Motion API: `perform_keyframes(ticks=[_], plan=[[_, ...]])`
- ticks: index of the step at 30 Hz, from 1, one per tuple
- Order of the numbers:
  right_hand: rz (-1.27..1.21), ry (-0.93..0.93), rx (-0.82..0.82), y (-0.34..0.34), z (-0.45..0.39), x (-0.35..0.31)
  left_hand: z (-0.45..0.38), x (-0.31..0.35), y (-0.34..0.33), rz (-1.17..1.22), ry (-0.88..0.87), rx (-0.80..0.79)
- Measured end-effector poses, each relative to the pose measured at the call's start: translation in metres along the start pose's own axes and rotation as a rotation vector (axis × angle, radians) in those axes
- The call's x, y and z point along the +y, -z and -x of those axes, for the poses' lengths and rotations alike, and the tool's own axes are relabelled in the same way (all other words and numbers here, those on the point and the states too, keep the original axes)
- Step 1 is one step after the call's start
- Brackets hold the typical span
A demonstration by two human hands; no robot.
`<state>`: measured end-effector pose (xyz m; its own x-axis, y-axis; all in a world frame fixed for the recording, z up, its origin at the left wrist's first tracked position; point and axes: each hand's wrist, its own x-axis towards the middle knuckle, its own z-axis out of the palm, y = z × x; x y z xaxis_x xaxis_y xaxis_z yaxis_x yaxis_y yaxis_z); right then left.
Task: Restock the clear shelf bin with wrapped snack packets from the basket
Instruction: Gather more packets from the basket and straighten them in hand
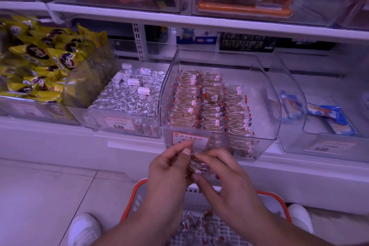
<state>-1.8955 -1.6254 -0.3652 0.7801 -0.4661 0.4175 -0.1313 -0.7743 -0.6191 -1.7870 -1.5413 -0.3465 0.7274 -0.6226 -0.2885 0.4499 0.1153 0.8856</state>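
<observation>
A clear shelf bin (pixel 265 94) on the lower shelf holds rows of clear-wrapped brown snack packets (pixel 211 110) with red and white ends. Just below its front label, my left hand (pixel 169 170) and my right hand (pixel 217 170) meet around a small stack of the same packets (pixel 196 167), both gripping it. The stack hangs above an orange-rimmed white basket (pixel 131 201) on the floor, where more loose packets (pixel 199 225) lie. My forearms hide much of the basket.
Left of the bin stand a bin of silver-wrapped rolls (pixel 127 94) and one of yellow packets (pixel 40 62). A bin with blue packets (pixel 327 116) sits to the right. An upper shelf edge (pixel 179 20) overhangs. My white shoes (pixel 83 229) flank the basket.
</observation>
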Motion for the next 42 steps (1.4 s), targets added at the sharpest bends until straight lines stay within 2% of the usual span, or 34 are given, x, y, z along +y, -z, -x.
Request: perform_keyframes(ticks=[5,8,10,13,16,19,21,25,29,32,34,36,40,41,42], plan=[[0.013,-0.007,0.040,0.013,-0.008,-0.010,0.000,-0.001,-0.005,-0.156,-0.192,-0.054],[0.119,0.038,-0.002,0.034,-0.031,-0.013,-0.004,0.012,-0.006,-0.242,-0.279,-0.191],[0.168,-0.053,-0.008,0.054,-0.061,-0.006,-0.015,0.029,0.002,-0.433,-0.413,-0.252],[0.246,-0.267,-0.036,0.078,-0.120,0.021,-0.040,0.059,0.021,-0.792,-0.700,-0.096],[0.436,-0.304,-0.182,0.072,-0.163,0.053,-0.059,0.067,0.031,-0.934,-0.708,0.000],[0.568,-0.183,-0.313,0.048,-0.179,0.077,-0.066,0.060,0.033,-1.035,-0.688,-0.020],[0.641,-0.146,-0.331,0.037,-0.178,0.090,-0.067,0.058,0.034,-1.039,-0.694,-0.036],[1.009,-0.067,-0.264,0.029,-0.162,0.100,-0.068,0.059,0.038,-1.047,-0.698,-0.067],[1.007,-0.120,-0.379,0.027,-0.159,0.102,-0.066,0.055,0.043,-1.059,-0.726,-0.072],[0.970,-0.165,-0.407,0.029,-0.158,0.098,-0.065,0.053,0.045,-1.070,-0.735,-0.084],[0.899,-0.182,-0.363,0.036,-0.158,0.088,-0.062,0.053,0.045,-1.047,-0.754,-0.080],[0.751,-0.129,-0.238,0.045,-0.154,0.072,-0.057,0.051,0.045,-1.023,-0.811,-0.052],[0.310,0.217,0.293,0.063,-0.107,0.032,-0.038,0.030,0.053,-0.983,-1.035,-0.060],[0.217,0.284,0.323,0.058,-0.082,0.026,-0.034,0.018,0.058,-1.004,-1.083,-0.116],[0.147,0.298,0.278,0.045,-0.053,0.025,-0.031,0.002,0.065,-1.043,-1.093,-0.197]])
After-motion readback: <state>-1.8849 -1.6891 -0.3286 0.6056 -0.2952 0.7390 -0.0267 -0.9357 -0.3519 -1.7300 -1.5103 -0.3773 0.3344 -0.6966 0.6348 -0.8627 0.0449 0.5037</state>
